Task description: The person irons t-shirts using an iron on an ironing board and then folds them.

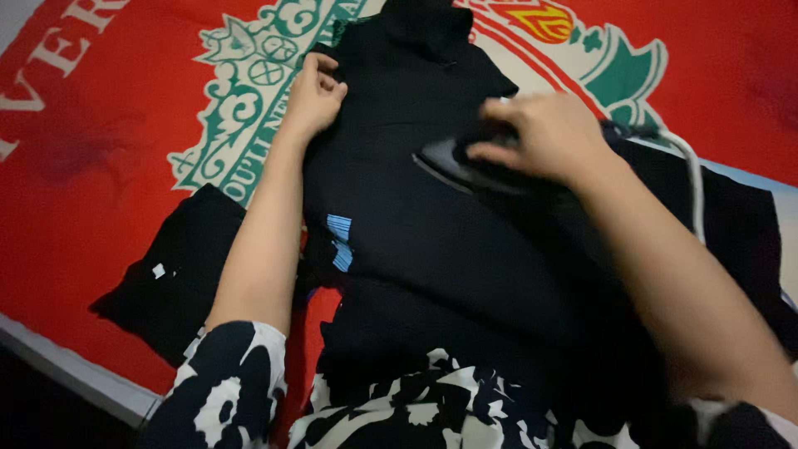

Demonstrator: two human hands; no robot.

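I have the black garment (416,216) spread flat over the red cloth with the green-and-white crest (100,166), which serves as my padded surface, so the fabric lies smooth where the heat meets it. The garment runs from near my body up to its collar end at the top of the view, and it sits squarely between my two arms.

My left hand (314,96) is curled at the garment's upper left edge, fingers bent in and pinching or pressing the cloth there (I cannot tell which from this angle). It is placed there to keep the fabric taut and stop it bunching toward the iron.

My right hand (544,133) is wrapped around the handle of the dark iron (465,166), fingers closed over the top in a firm grasp, the soleplate resting flat on the garment's upper right part. The hand is a little blurred. The iron's white cord (694,179) trails off to the right, kept well away from the stretch I am pressing.

A second black folded piece (170,274) lies on the red cloth just left of my left forearm, set apart from the garment. A small light-blue tag (339,241) shows on the garment near my left forearm.
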